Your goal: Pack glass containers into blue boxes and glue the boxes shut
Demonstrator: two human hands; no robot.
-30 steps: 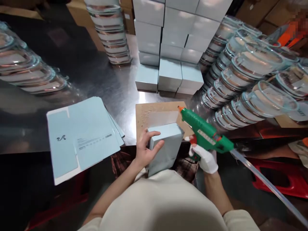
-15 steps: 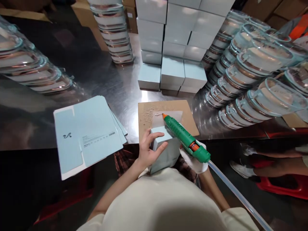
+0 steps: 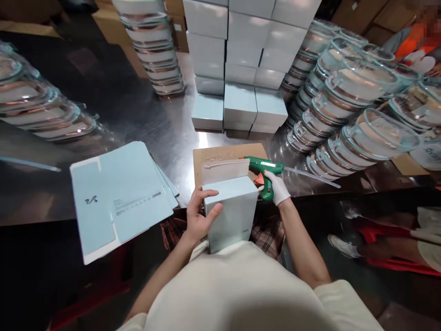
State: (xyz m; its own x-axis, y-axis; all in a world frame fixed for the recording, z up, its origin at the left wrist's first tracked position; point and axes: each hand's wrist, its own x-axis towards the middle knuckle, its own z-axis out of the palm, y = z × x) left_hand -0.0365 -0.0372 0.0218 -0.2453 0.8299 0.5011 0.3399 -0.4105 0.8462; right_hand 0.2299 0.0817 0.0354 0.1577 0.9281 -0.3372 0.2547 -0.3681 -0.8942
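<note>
Head view: the pale-blue box [image 3: 232,209] crosses the near edge of the tabletop [image 3: 168,124]; your left grip [image 3: 200,218] clasps its left corner, your gloved right grip [image 3: 274,187] wraps the glue gun [image 3: 257,162]. Likely light, stiff but crushable; hold its side walls, clear of the flap [image 3: 225,172].

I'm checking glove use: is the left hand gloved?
No, the left hand is bare against the box, while the right hand wears a white glove.

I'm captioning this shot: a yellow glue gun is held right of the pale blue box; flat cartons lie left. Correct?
Not the colour: the head view shows a green glue gun, not yellow. It is held right of the pale blue box, and flat cartons lie left.
</note>
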